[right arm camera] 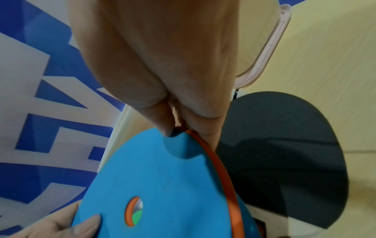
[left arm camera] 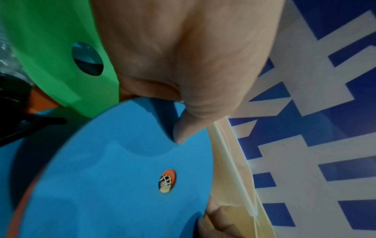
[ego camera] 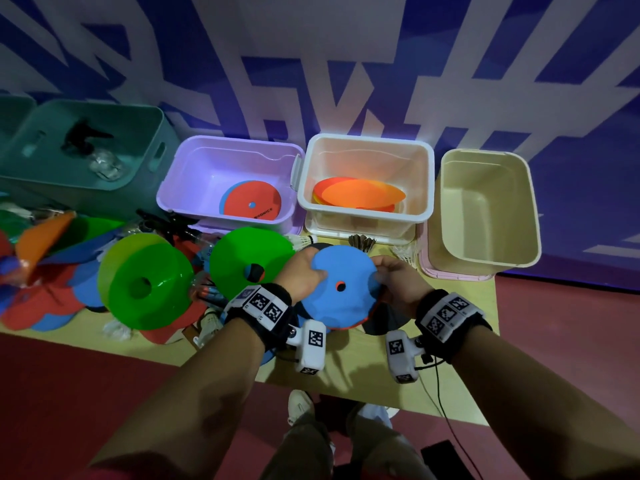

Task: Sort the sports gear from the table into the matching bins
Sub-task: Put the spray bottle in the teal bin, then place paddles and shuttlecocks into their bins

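A blue flat disc [ego camera: 337, 289] with a small centre hole is held above the table, with an orange-red disc stacked under it [right arm camera: 215, 162]. My left hand [ego camera: 304, 275] pinches its left rim, thumb on top [left arm camera: 183, 128]. My right hand [ego camera: 394, 277] pinches the right rim [right arm camera: 173, 127] of both discs. The lilac bin [ego camera: 194, 168] holds a red disc on a blue one [ego camera: 251, 202]. The white bin [ego camera: 367, 142] holds flat orange and yellow markers [ego camera: 360, 194]. The beige bin [ego camera: 485, 206] at the right is empty.
Two green cones [ego camera: 145, 282] [ego camera: 249, 258] lie left of my hands, beside a heap of red, blue and orange discs [ego camera: 45, 282]. A teal bin [ego camera: 86, 150] stands at the far left. Shuttlecocks [ego camera: 362, 242] and a black disc [right arm camera: 280, 153] lie on the table.
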